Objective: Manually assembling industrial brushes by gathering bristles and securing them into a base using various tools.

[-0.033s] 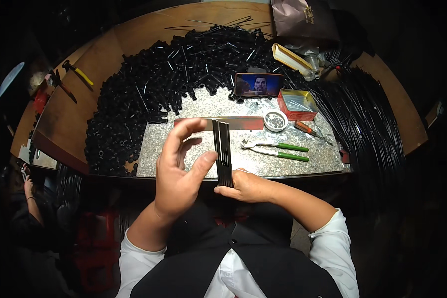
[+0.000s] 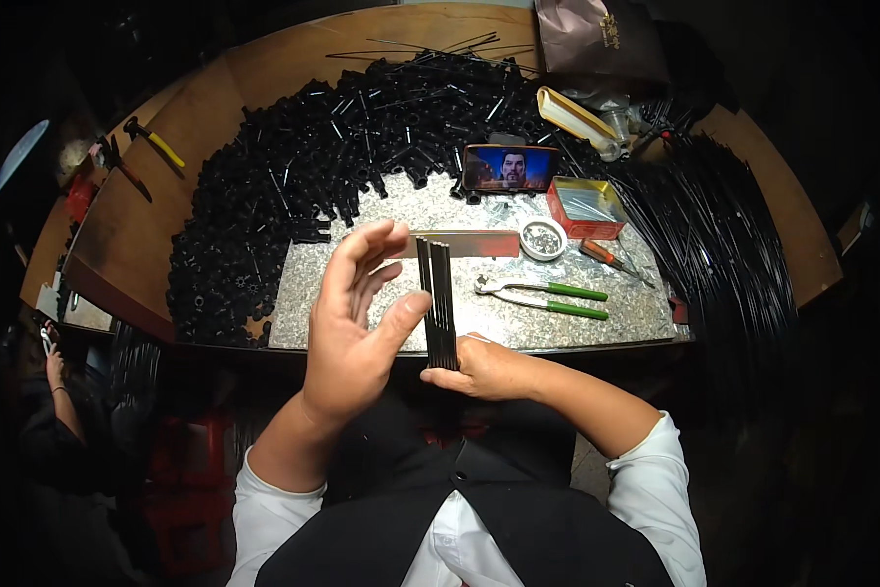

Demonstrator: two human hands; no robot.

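A bundle of thin black rods (image 2: pixel 441 303) stands nearly upright in front of me, just inside the near edge of the bench. Around its lower end my right hand (image 2: pixel 489 369) is closed, with the thumb across the front. My left hand (image 2: pixel 350 328) is held up on the bundle's left side, fingers apart and curved, with nothing in it. Its thumb tip is right beside the rods; whether it touches them I cannot tell. Behind the two hands a flat metal strip (image 2: pixel 469 244) lies on the speckled stone board (image 2: pixel 391 207).
Green-handled pincers (image 2: pixel 557 298), a screwdriver (image 2: pixel 604 255), a round white dish (image 2: pixel 542 239) and a red box (image 2: pixel 586 207) lie to the right. A phone (image 2: pixel 510 168) leans behind. Black tubular parts (image 2: pixel 254 196) are heaped left; long black rods (image 2: pixel 733 225) spread right.
My left hand has shifted very slightly, its fingers a little higher. The right hand keeps its hold on the rods.
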